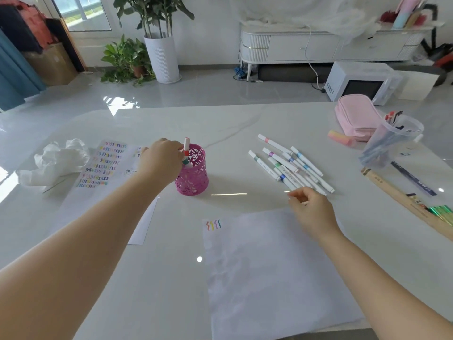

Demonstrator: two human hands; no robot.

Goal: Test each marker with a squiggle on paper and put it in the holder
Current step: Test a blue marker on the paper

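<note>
Marker squiggles in rows fill a used sheet (105,165) toward the table's (220,123) left edge, with a crumpled white tissue (61,163) just left of it. Next comes the left hand (159,163), resting against the left rim of the pink holder (193,177) mid-table. Its fingers curl toward a red-banded marker (186,146) standing upright in the holder, but their tips are hidden, so I cannot tell whether they grasp it. A plain paper (269,266) lies at the near edge with four coloured squiggles (213,225) in its far left corner. Above its far edge the right hand (311,209) hovers, fingers loosely curled and holding nothing, just beside the loose markers (291,165) piled on the table. Toward the right edge sit a pink pencil case (355,116) and a clear cup (392,138).
</note>
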